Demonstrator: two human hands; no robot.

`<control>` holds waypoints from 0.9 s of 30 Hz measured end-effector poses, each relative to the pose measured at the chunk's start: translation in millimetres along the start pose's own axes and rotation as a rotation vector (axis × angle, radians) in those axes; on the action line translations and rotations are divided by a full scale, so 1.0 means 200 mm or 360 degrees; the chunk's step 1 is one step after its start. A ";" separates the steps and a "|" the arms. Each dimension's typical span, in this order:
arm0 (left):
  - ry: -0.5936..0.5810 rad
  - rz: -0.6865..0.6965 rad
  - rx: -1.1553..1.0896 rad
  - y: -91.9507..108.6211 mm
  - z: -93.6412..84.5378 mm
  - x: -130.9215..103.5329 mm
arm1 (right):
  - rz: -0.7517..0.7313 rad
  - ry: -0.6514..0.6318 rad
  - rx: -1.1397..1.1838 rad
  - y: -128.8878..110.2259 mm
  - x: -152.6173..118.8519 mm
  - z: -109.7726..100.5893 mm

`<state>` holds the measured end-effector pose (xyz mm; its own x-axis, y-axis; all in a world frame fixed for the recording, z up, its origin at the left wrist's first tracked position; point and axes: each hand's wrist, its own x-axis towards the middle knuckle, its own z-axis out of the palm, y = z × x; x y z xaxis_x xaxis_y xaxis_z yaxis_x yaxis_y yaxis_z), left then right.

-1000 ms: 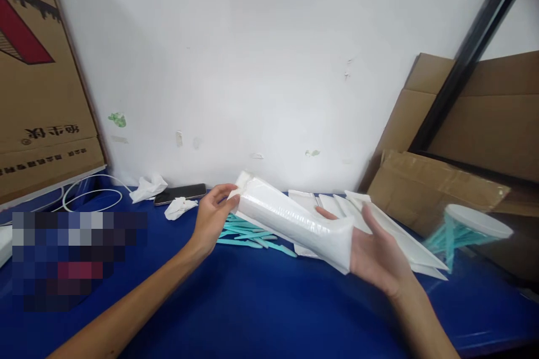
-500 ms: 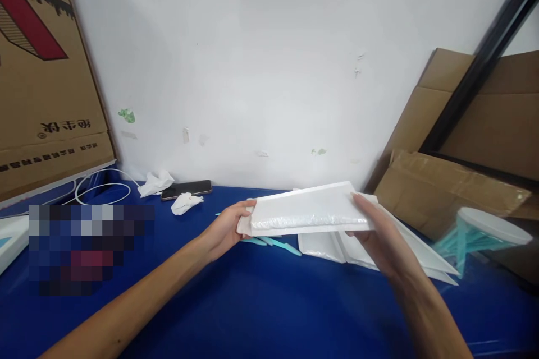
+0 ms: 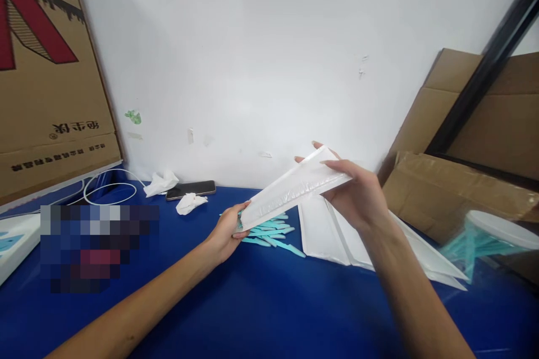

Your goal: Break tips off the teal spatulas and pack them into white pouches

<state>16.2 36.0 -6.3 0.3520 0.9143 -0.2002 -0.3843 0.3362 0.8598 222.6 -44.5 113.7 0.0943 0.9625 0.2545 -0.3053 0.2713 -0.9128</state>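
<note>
A white padded envelope [image 3: 290, 188] is held up in both hands over the blue table [image 3: 269, 303], its right end tilted upward. My left hand [image 3: 229, 231] pinches the lower left end. Around the upper right end, my right hand [image 3: 356, 185] has its thumb in front and its fingers behind. Several turquoise plastic sticks [image 3: 278, 233] lie in a pile below the envelope, partly hidden by it. More white envelopes [image 3: 324, 230] lie on the table under my right hand and forearm.
A clear tub [image 3: 475, 241] of turquoise sticks with a white lid stands at the right, before cardboard [image 3: 455, 185]. Crumpled tissues [image 3: 191, 203], a phone [image 3: 196, 189] and a white cable [image 3: 112, 193] lie at the back left. A large carton [image 3: 54, 90] stands at the left.
The envelope's right end has risen and swung left with my right hand, tilting it from nearly level. More of the turquoise pile shows below it.
</note>
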 end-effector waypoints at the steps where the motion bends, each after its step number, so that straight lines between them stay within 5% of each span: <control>1: -0.0027 -0.0005 -0.0007 0.00 0.01 -0.01 | 0.0002 0.0015 0.0030 -0.01 0.01 0.00; 7: -0.0224 -0.0093 -0.0001 0.01 0.03 -0.05 | -0.0060 0.0075 0.0188 -0.07 0.06 -0.05; 16: -0.0781 -0.0149 0.0161 0.05 0.03 -0.09 | 0.0000 0.0123 0.0240 -0.05 0.09 -0.17; 27: -0.0935 -0.0219 0.0496 0.04 0.04 -0.12 | 0.0045 -0.0052 0.0220 -0.02 0.09 -0.23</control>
<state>11.0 16.0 9.0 0.8194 0.5637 -0.1044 -0.0702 0.2793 0.9576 268.6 -28.8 108.1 0.0536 0.9689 0.2415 -0.4350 0.2404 -0.8678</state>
